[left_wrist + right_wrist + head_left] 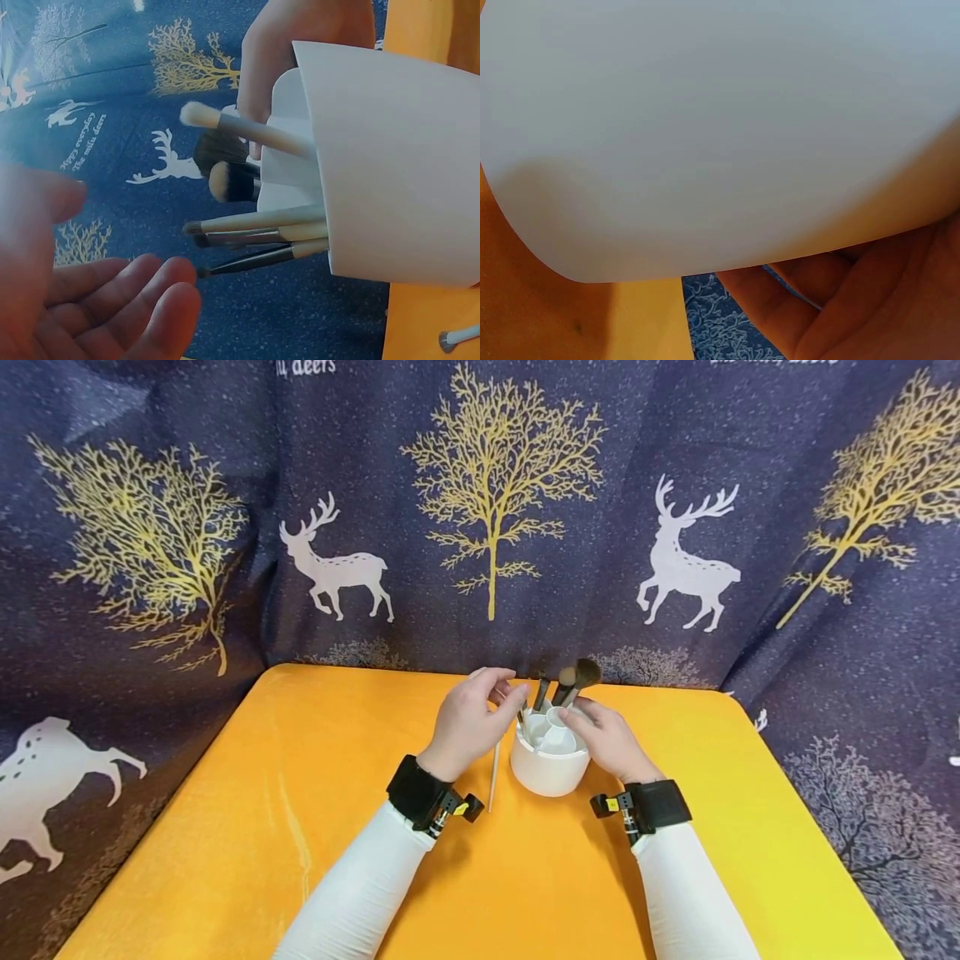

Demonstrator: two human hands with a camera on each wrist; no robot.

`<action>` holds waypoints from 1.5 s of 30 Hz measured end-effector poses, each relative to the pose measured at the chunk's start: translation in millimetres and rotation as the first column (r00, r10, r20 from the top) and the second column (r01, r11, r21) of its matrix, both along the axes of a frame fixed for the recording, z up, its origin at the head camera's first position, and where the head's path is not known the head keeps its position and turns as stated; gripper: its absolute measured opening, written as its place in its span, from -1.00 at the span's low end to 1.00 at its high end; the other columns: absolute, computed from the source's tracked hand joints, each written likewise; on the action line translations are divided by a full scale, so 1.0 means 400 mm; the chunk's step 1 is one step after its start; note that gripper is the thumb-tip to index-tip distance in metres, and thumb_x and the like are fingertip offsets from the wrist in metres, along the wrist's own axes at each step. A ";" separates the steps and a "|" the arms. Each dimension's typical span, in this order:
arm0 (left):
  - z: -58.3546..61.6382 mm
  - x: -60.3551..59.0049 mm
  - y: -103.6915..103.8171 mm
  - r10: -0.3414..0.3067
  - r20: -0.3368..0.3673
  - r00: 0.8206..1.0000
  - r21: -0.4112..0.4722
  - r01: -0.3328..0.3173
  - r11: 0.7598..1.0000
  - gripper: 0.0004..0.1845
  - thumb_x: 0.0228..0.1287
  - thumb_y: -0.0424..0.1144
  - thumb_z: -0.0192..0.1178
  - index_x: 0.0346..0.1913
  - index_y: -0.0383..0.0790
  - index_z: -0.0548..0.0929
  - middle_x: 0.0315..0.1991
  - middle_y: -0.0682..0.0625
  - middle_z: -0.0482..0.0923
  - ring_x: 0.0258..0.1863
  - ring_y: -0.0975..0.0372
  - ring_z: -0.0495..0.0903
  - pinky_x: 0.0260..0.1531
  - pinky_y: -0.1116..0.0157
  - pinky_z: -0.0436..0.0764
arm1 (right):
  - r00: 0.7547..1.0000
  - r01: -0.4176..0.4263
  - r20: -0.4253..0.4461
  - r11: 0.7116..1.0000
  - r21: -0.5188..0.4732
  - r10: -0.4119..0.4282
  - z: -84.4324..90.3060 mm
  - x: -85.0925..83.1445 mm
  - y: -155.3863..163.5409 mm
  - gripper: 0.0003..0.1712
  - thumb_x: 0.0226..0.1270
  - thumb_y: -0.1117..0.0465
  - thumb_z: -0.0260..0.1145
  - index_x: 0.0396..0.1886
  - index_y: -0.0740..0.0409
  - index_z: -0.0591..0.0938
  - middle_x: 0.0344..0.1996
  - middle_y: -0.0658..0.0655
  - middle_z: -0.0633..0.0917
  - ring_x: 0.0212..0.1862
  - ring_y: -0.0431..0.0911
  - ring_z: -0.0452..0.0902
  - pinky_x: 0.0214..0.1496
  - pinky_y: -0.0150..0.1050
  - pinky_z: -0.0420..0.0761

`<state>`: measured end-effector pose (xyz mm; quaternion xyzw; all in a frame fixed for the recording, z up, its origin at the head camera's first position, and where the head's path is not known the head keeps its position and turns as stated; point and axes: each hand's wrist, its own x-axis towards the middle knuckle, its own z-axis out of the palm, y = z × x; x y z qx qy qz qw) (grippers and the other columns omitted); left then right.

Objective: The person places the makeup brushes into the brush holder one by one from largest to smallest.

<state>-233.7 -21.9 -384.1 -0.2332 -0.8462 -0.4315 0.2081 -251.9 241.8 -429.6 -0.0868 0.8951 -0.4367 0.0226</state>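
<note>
A white round brush holder (550, 775) with inner compartments stands on the table, several makeup brushes in it. My right hand (611, 743) grips its right side, thumb at the rim and fingers around the outer wall. In the right wrist view the holder's wall (705, 135) hides most of the scene. My left hand (468, 718) hovers at the holder's left rim. Its fingers are loosely bent with nothing between them and the thumb, as the left wrist view shows, close to the tip of a thin dark brush (247, 262). Large fluffy brushes (587, 673) stand at the back.
A loose brush (492, 781) with a pale handle lies on the table just left of the holder. The yellow-orange tabletop (225, 827) extends on both sides. Behind it hangs a dark blue cloth (420, 468) printed with trees and deer.
</note>
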 end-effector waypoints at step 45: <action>-0.075 -0.069 -0.032 0.267 0.245 0.932 -0.155 -0.234 0.960 -0.61 0.57 0.00 0.30 0.10 -0.28 0.78 -0.17 -0.05 0.78 -0.23 0.05 0.73 -0.17 0.04 0.69 | 1.000 -0.012 -0.026 1.000 0.011 0.013 -0.003 -0.008 0.007 0.00 0.70 -0.37 0.14 0.70 0.34 0.36 0.63 0.43 0.40 0.67 0.39 0.24 0.65 0.38 0.23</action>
